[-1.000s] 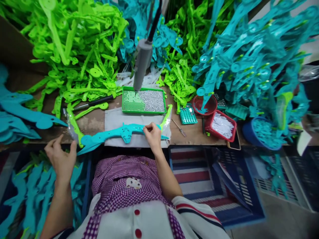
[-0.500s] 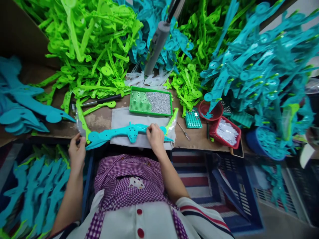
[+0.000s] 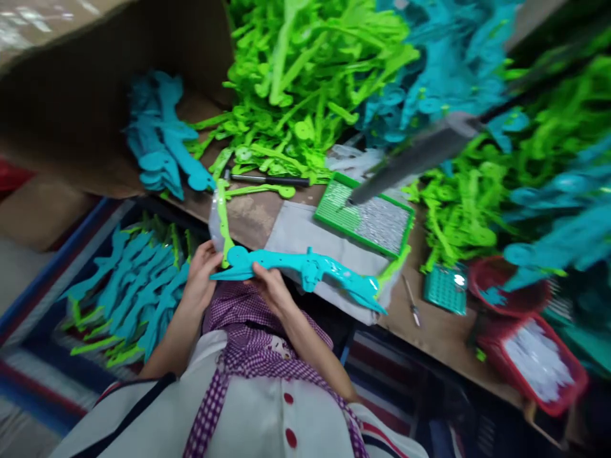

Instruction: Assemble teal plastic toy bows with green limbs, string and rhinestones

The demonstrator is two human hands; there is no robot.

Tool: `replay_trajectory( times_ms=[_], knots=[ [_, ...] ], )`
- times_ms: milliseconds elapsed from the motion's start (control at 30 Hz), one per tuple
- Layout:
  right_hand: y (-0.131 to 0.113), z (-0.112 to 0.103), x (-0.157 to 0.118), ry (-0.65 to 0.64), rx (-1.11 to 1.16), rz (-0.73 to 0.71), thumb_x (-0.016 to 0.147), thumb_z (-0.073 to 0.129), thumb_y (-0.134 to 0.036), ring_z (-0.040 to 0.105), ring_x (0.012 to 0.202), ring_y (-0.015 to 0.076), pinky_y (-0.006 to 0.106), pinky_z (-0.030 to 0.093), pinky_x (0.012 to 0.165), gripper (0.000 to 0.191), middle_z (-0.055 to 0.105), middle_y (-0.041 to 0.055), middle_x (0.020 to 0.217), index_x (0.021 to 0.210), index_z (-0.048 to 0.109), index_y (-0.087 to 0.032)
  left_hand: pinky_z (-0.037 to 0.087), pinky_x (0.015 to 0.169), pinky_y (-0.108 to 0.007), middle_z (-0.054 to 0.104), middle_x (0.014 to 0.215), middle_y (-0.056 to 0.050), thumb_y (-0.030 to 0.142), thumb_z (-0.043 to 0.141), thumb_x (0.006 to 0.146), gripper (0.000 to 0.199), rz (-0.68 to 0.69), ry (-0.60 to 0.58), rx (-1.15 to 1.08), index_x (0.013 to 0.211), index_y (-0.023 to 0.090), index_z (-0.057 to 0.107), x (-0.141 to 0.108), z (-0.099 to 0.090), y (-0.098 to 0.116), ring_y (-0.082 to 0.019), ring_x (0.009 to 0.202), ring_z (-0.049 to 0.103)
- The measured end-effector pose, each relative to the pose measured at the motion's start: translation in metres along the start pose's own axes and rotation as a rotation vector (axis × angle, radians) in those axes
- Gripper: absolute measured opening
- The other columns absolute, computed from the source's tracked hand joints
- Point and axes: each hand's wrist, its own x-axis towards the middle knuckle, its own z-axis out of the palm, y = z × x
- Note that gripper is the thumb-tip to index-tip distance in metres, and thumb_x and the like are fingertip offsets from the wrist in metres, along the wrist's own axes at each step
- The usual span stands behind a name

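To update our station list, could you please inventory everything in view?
bench: one, brown, centre
cloth: one, grey, on bench
held bow: one, turquoise and green, partly above cloth
tray: one, green, behind bow, with silvery bits
hanging tool: one, grey, over tray
long tool: one, black, left of tray
loose parts: uncountable, green and turquoise, back and sides
pale pieces: several, whitish, behind tray
small tray: one, teal, right
slim tool: one, metallic, beside small tray
bowl: one, red, right
basket: one, red, lower right
striped containers: two, multicoloured, lower left and right
stored bows: several, turquoise and green, lower left
cardboard: uncounted, brown, upper left
apron: one, purple, lower centre
left hand: one, bare, bow's left end
right hand: one, bare, on bow
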Motion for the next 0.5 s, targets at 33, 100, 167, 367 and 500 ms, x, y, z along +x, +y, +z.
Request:
replay_trajectory(
  times_ms=[33, 100, 167, 367, 500],
  knots=[
    [-0.003, -0.002, 0.001, 0.008, 0.011, 0.011, 0.06, 0.083, -0.051, 0.068, 0.073, 0.0153, 0.024, 0.057, 0.059, 0.046, 0.073, 0.0015, 0.082, 0.089, 0.068, -0.019, 0.055, 0.079, -0.025, 0.074, 0.101, -0.004, 0.032, 0.082, 0.065, 0.04, -0.081, -0.078, -0.061, 0.101, 0.02, 0.07, 0.0, 0.003, 0.001, -0.016, 0.087, 0.069],
    [-0.011, -0.009, 0.002, -0.011, 0.012, 0.08, 0.062, 0.083, -0.047, 0.069, 0.074, 0.016, 0.025, 0.059, 0.059, 0.042, 0.074, 0.001, 0.082, 0.089, 0.068, -0.02, 0.055, 0.081, -0.029, 0.074, 0.102, -0.006, 0.032, 0.08, 0.067, 0.039, -0.2, -0.2, -0.143, 0.103, 0.018, 0.071, 0.004, 0.007, 0.004, -0.02, 0.09, 0.07],
    [-0.017, -0.014, 0.004, -0.076, -0.014, 0.2, 0.063, 0.081, -0.046, 0.068, 0.069, 0.0164, 0.026, 0.059, 0.055, 0.039, 0.075, 0.0014, 0.08, 0.087, 0.068, -0.019, 0.056, 0.078, -0.03, 0.075, 0.095, -0.007, 0.031, 0.08, 0.067, 0.039, -0.226, -0.228, -0.187, 0.102, 0.015, 0.072, 0.009, 0.01, 0.006, -0.021, 0.085, 0.07],
    [-0.016, -0.009, 0.003, -0.068, 0.008, 0.215, 0.07, 0.072, -0.046, 0.064, 0.057, 0.0154, 0.028, 0.058, 0.05, 0.03, 0.07, 0.0022, 0.068, 0.079, 0.065, -0.018, 0.055, 0.073, -0.029, 0.074, 0.086, -0.006, 0.03, 0.082, 0.067, 0.038, -0.248, -0.248, -0.241, 0.099, 0.015, 0.071, 0.004, 0.014, 0.007, -0.019, 0.076, 0.07],
    [-0.016, -0.001, 0.001, -0.108, -0.009, 0.239, 0.073, 0.067, -0.051, 0.065, 0.06, 0.0161, 0.025, 0.055, 0.045, 0.035, 0.068, 0.0035, 0.066, 0.079, 0.064, -0.017, 0.055, 0.072, -0.028, 0.072, 0.081, -0.001, 0.029, 0.081, 0.068, 0.033, -0.214, -0.145, -0.29, 0.095, 0.016, 0.069, 0.005, 0.015, 0.007, -0.016, 0.073, 0.068]
  ],
)
